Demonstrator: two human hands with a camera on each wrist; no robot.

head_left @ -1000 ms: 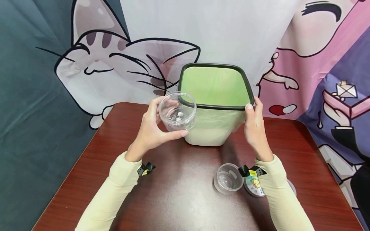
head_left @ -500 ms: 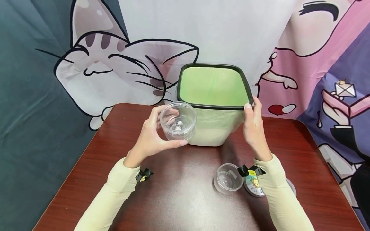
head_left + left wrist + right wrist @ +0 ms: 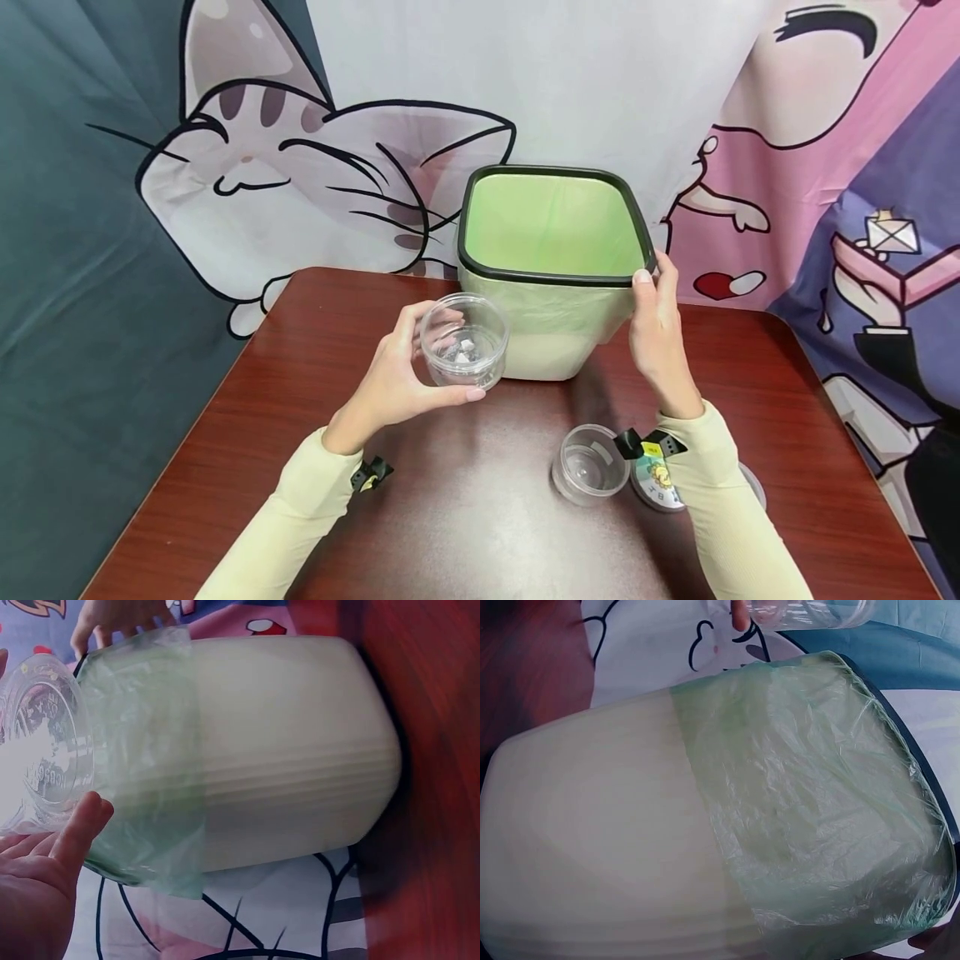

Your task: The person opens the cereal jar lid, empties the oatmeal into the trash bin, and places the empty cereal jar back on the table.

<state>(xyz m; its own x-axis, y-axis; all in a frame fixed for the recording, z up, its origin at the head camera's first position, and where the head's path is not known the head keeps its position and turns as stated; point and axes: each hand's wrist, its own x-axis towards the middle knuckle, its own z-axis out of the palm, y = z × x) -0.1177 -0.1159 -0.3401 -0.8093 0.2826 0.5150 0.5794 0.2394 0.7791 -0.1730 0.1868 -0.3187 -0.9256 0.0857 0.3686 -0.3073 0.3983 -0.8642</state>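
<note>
My left hand point(image 3: 401, 367) grips a clear plastic tub point(image 3: 480, 367) with a few small white bits in its bottom. It is raised in front of the left side of a trash bin point(image 3: 540, 325). The bin is cream-coloured, with a black rim and a green liner bag point(image 3: 150, 765) folded down over its outside. At the bin's right front corner, my right hand point(image 3: 656, 342) holds the rim, thumb in front and fingers behind. The left wrist view shows the raised tub point(image 3: 49, 742) from below, with embossed marks on its base.
On the table point(image 3: 420, 517) a second clear tub point(image 3: 591, 467) stands near my right wrist. Beside it a round lid with a printed label point(image 3: 656, 479) lies partly under my right forearm. A cartoon-printed cloth point(image 3: 360, 50) hangs behind the table.
My left hand has come down and slightly toward me with the tub, away from the bin's rim. The right hand keeps its hold on the bin.
</note>
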